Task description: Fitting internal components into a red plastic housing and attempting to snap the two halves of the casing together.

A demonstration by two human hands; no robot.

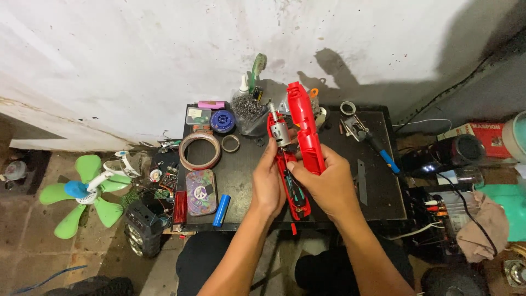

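Note:
My left hand [269,183] grips the lower red half-shell [299,207] of an opened hand tool, with a small silver motor [280,133] and wiring exposed inside it. My right hand [327,183] holds the other red shell half [305,129], tilted up and away from the lower half. Both hands are close together over the middle of a small black table [378,189].
On the table lie a tape roll [200,150], a smaller ring [230,143], a patterned tin [201,192], a blue cylindrical cell [221,210], a jar of screws [247,111] and a blue-handled tool [378,147]. A green fan [82,192] lies on the floor at left. Cables and boxes crowd the right side.

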